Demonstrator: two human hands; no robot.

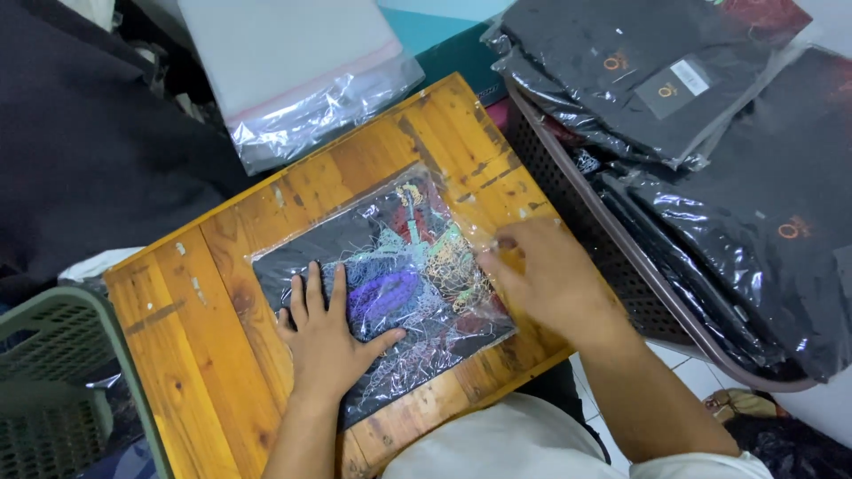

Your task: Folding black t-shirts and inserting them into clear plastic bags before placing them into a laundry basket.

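Wooden and worn, the worktop [222, 266] fills the middle of the view, tilted across it, with a stack of empty clear bags [302, 71] beyond its far edge and a green basket [53, 381] at the near left. On the boards lies a bagged black garment [390, 275] with a colourful tangled print, sealed in glossy plastic. The left hand [328, 333] lies flat on its near-left part, fingers spread and pressing down. The right hand [546, 275] is at the bag's right edge; it is blurred, its fingers curled together at the plastic, apparently pinching the flap, though I cannot tell for sure. To the right, a dark crate [621, 257] holds a pile of packed black garments [710, 133]. The slick film could slide on the wood if the left hand eases off, and the flap could crease or stick askew.
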